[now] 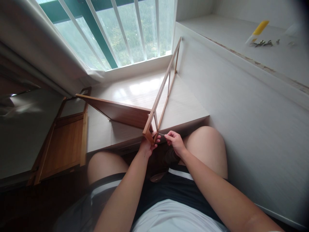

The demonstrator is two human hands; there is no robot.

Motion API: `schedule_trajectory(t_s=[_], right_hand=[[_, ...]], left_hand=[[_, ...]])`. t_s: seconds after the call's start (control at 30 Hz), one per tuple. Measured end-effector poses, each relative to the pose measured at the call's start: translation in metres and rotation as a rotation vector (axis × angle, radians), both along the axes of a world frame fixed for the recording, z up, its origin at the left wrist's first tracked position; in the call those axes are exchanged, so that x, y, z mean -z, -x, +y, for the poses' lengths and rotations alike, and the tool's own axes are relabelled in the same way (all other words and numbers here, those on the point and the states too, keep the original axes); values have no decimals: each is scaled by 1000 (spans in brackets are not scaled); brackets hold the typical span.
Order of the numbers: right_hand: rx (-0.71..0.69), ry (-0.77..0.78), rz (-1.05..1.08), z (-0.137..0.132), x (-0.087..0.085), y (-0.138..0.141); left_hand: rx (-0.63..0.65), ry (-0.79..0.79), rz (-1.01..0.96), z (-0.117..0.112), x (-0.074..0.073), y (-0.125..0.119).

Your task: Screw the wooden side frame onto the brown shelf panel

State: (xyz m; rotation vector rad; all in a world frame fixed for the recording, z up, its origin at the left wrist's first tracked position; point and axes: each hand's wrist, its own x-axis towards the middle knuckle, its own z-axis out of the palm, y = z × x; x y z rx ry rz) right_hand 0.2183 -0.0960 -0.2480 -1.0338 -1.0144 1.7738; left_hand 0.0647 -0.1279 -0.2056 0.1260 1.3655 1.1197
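Note:
A brown wooden frame [166,75] of slim bars stands on edge on the pale ledge, slanting toward me. Joined near its close end is a flat wooden panel [118,111], which reaches out to the left. My left hand [148,145] grips the frame's near lower corner from below, its fingers curled around the wood and partly hidden. Close by on the right, my right hand [175,140] pinches a thin metal rod [161,134], with its tip at that same corner. Whether the tip sits in a hole is too small to tell.
Another wooden piece with a slatted panel [65,148] leans at the left, beside a curtain [43,42]. On the right shelf lie a yellow-and-clear object [257,31] and several small metal fittings [264,43]. A barred window [116,32] is behind the ledge [188,103]; my knees flank the work.

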Motion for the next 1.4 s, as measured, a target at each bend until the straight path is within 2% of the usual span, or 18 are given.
schedule_trajectory(t_s=[0.2, 0.3, 0.43, 0.67, 0.93, 1.17, 1.4], right_hand=[[-26, 88, 109, 0, -5, 1], [-84, 159, 180, 0, -9, 0], [-118, 285, 303, 1, -13, -3], [-201, 369, 412, -3, -20, -9], [-259, 284, 450, -5, -20, -13], [-170, 201, 354, -8, -17, -8], [-55, 70, 153, -8, -11, -6]], left_hand=[[-24, 7, -17, 0, -4, -2], [-18, 2, -16, -1, -4, -2], [-15, 2, -12, -1, -4, -1], [-56, 7, -25, 0, 2, -1], [-56, 6, 11, 0, 5, 1], [-47, 18, 23, 0, 5, 0], [-16, 24, 13, 0, 5, 2]])
